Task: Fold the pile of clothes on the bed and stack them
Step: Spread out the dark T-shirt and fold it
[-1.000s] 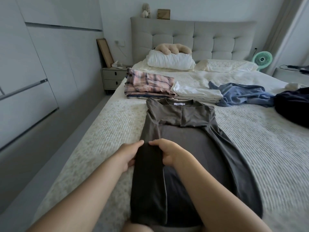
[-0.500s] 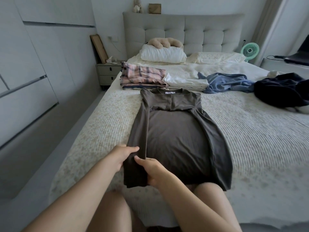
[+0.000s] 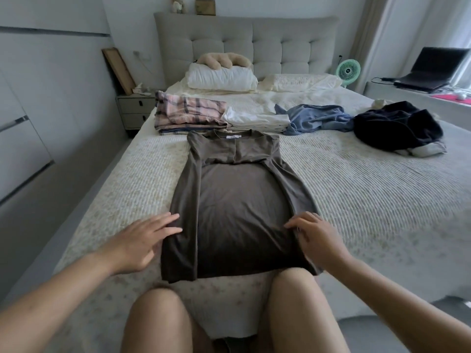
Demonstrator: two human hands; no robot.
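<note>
A brown dress (image 3: 237, 200) lies flat on the bed (image 3: 369, 200), neckline away from me, its left side folded inward along its length. My left hand (image 3: 142, 240) rests with straight fingers on the dress's left edge. My right hand (image 3: 316, 238) has its fingers curled at the right edge of the dress, pinching the cloth. Beyond the dress sit a folded plaid stack (image 3: 188, 115) and a folded white stack (image 3: 257, 121). A crumpled blue garment (image 3: 316, 119) and a dark navy garment (image 3: 397, 128) lie unfolded to the right.
Pillows (image 3: 221, 77) and a plush toy (image 3: 224, 61) lie by the grey headboard. A nightstand (image 3: 135, 110) stands left of the bed, a green fan (image 3: 348, 71) and a laptop (image 3: 430, 70) to the right. My knees (image 3: 298, 301) press against the bed's near edge.
Both hands let go of the folded left strip. The right hand moved across to the dress's right edge; the left hand opened flat at the left edge. The camera pulled back.
</note>
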